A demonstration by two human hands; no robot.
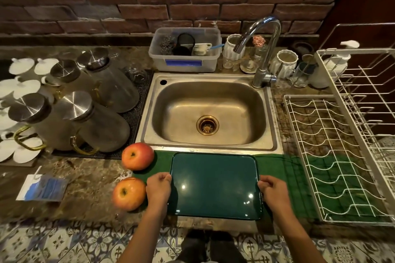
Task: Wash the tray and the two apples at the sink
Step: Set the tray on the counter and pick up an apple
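A dark green rectangular tray [214,183] lies flat on a green cloth at the counter's front edge, just in front of the steel sink [210,113]. My left hand [159,188] grips the tray's left rim and my right hand [272,189] grips its right rim. Two red-orange apples rest left of the tray: one apple [137,156] at the sink's front left corner, the other apple [128,194] nearer me, touching my left hand. The sink basin holds nothing, and no water runs from the chrome tap [264,49].
Several glass jugs with metal lids [85,109] stand left of the sink on a black mat. A white wire dish rack [342,145] fills the right side. A plastic tub of scrubbers [184,50] and white cups [284,63] line the brick back wall.
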